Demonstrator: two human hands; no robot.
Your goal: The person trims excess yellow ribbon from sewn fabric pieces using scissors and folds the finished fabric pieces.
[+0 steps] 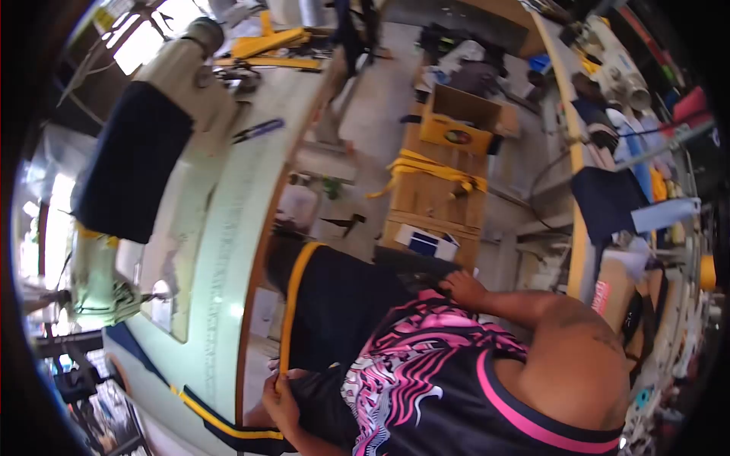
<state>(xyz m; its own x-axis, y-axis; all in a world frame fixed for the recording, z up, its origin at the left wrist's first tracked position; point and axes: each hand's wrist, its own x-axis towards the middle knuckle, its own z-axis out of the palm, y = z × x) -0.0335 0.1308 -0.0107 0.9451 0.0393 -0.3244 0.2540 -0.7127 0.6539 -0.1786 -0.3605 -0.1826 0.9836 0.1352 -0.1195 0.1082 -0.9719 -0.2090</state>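
Note:
A dark navy cloth (pixel 334 304) with a yellow strip (pixel 295 304) along one edge is draped across my lap, beside the table edge. My left hand (pixel 283 404) is closed in a pinch on this cloth at the lower end of the strip. My right hand (pixel 464 290) rests by my hip near the shirt hem, fingers slightly bent and apart, with nothing visible in it. Another stretch of dark, yellow-edged cloth (pixel 228 427) lies over the table's near corner below my left hand.
A sewing machine (pixel 99 277) with a dark cloth (pixel 137 159) over it stands on the pale table (pixel 228 296). Thread snips (pixel 258 131) lie there too. Beyond are a cardboard box (pixel 456 133) and yellow strips (pixel 433 169) on a wooden bench. Another cluttered table is at right.

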